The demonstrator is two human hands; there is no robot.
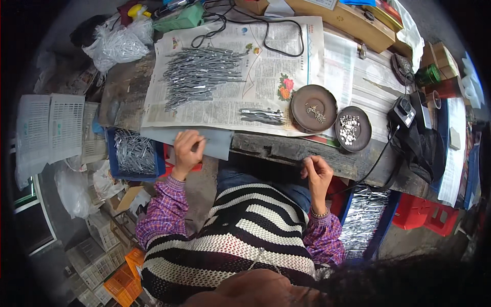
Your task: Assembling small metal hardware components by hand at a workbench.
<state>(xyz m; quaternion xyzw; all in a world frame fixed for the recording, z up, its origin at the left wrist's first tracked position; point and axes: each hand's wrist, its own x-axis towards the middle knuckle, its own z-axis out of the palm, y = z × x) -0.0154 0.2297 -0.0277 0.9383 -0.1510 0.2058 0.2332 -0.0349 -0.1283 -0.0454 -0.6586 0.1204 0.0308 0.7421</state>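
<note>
My left hand (187, 151) is curled at the near edge of the workbench, on a grey sheet (215, 143), and seems to pinch a thin metal piece. My right hand (317, 173) hovers below the bench edge with fingers loosely curled, perhaps around something tiny; I cannot tell. A big pile of thin silvery metal strips (199, 74) lies on spread newspaper (266, 77). A small bundle of the same strips (263, 116) lies nearer the hands. Two round brown dishes stand to the right, one with a few small bits (313, 108), the other with pale small pieces (353, 129).
A blue bin of metal strips (135, 152) sits left of my left hand, another blue bin (365, 217) at the lower right. A black cable (279, 48), wooden box (353, 20), plastic bags (117, 43), red stool (424, 212) and white crates (48, 128) surround the bench.
</note>
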